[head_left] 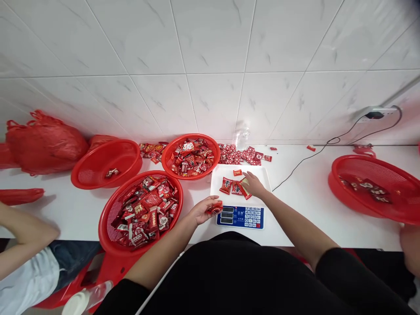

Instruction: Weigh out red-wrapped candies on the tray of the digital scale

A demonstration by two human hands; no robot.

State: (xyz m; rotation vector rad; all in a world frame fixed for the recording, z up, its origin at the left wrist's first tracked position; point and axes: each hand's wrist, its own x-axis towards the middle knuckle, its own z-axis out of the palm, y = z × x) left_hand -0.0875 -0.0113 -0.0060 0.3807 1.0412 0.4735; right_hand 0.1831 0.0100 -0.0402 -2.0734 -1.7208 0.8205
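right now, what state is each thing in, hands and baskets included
Left hand: holding red packets
Right hand: touching a yellow-and-red packet
Scale: packets on its tray, reading not legible
Front basket: heaped with packets
Back basket: well filled
Left basket: few packets
Right basket: few packets
Plug: in the socket

Wall tiles (216, 39) are white with grey veining, bordered by grey joint lines. The tabletop (295, 192) is plain white. I see a scale tray (216, 171) in white and a control panel (240, 210) in blue, with white keys (253, 215) and dark display windows (227, 215). Tray packets (225, 185) are red, marked with bold black characters. The large basket (105, 223) is red with a perforated pattern; its packets (151, 210) mix red, white and dark brown. The power cord (288, 174) is black.
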